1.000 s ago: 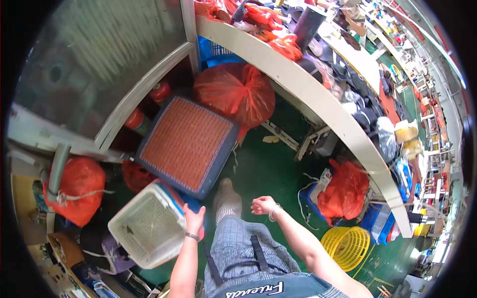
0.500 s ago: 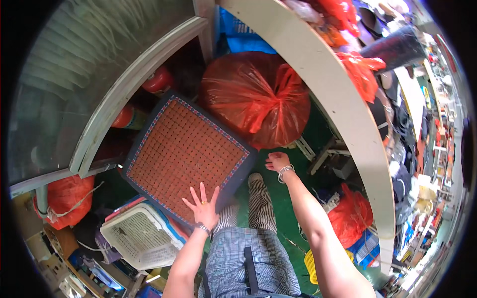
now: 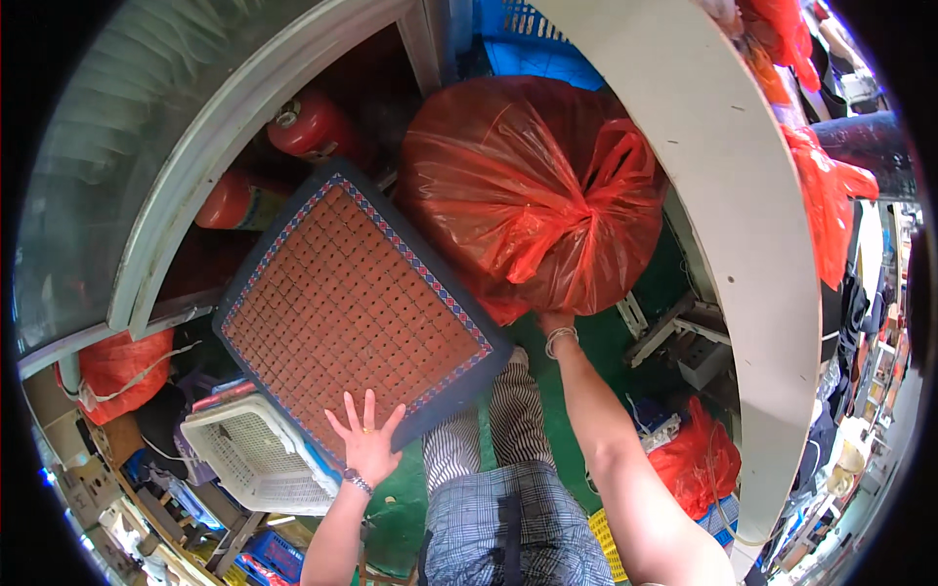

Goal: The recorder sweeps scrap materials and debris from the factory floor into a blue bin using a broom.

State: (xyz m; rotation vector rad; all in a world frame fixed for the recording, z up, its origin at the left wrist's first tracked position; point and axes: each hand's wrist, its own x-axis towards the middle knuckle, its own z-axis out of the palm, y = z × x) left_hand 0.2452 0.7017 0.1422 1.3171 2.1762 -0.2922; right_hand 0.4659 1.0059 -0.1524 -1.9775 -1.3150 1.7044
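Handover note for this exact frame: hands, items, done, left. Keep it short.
Left hand: open, fingers spread, palm flat on the near edge of the square woven seat cushion; no grip closed on it.
Right hand: reaching to the underside of the big tied red plastic bag; fingers hidden behind it, so grip unclear.
Cushion lies tilted, dark border up, beside the bag, over a white plastic crate. Two red fire extinguishers sit behind it.
Done: both hands are at the cushion and the bag.
Left: neither is lifted; bag sits on the green floor.
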